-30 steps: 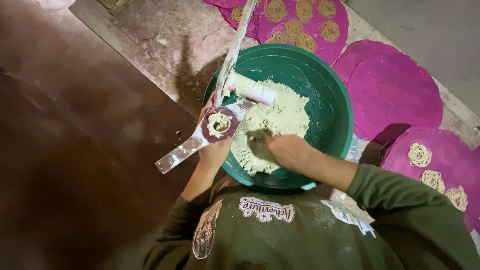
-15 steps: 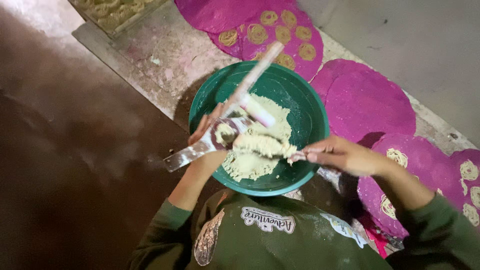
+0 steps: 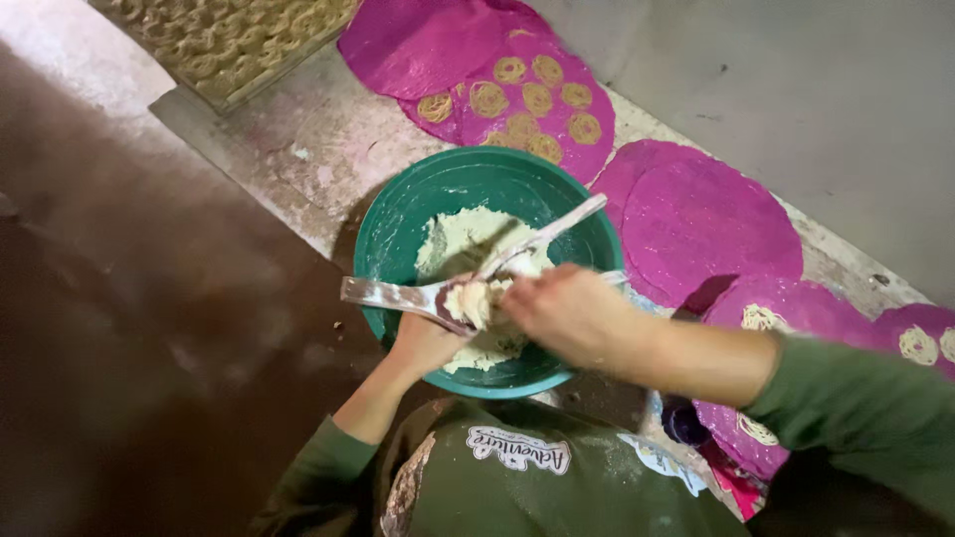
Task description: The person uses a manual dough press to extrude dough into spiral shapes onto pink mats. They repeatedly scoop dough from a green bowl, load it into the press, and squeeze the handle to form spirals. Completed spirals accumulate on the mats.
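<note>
At the far left lay a dark brown floor (image 3: 119, 328), and beyond it, at the top, a woven tray (image 3: 229, 40) carried rows of pale dough coils. A worn, flour-dusted concrete ledge (image 3: 288, 159) ran diagonally between them. On the ledge stood a green bowl (image 3: 398, 219), holding a mound of pale dough (image 3: 458, 244) heaped toward its near side.

Over the bowl's near rim, the left hand (image 3: 423, 343) was closed around a metal press (image 3: 393, 295) from below, its handles reaching out to the left and up to the right, its cup packed with dough. The right hand (image 3: 567, 313) hovered just beside the cup, fingers curled toward the dough there; whether it gripped anything could not be told through the blur.

To the right, round magenta mats (image 3: 716, 229) overlapped along the ledge. The one behind the bowl bore spiral dough coils (image 3: 537, 99); the next lay bare; those nearest the green sleeve (image 3: 865, 418) held a few coils. A grey floor (image 3: 796, 89) spread beyond.
</note>
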